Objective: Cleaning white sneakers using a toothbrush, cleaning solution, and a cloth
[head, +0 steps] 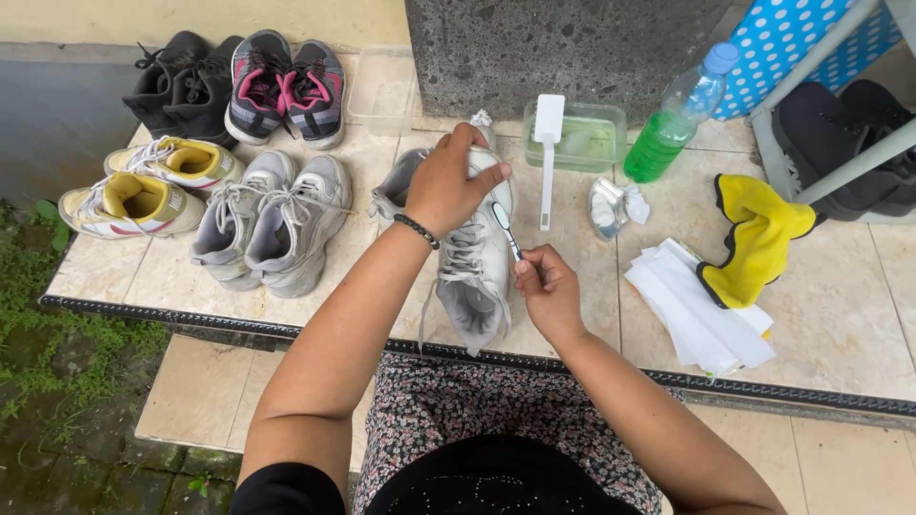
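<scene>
Toothbrush (506,229) in right grip (546,286) — against sneaker (474,267)

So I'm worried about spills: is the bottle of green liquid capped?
Capped: the bottle leans tilted against the dotted bag, blue cap on top, green liquid filling only its lower part.

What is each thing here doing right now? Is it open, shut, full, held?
Left hand: gripping the toe of the grey sneaker.
Right hand: pinching a toothbrush.
Grey sneaker: held, laces loose.
Toothbrush: head against the sneaker.
Bottle: capped, roughly half full of green liquid.
Clear tub: open, holding greenish water.
White brush: resting across the tub.
Yellow cloth: crumpled on white cloths.
</scene>
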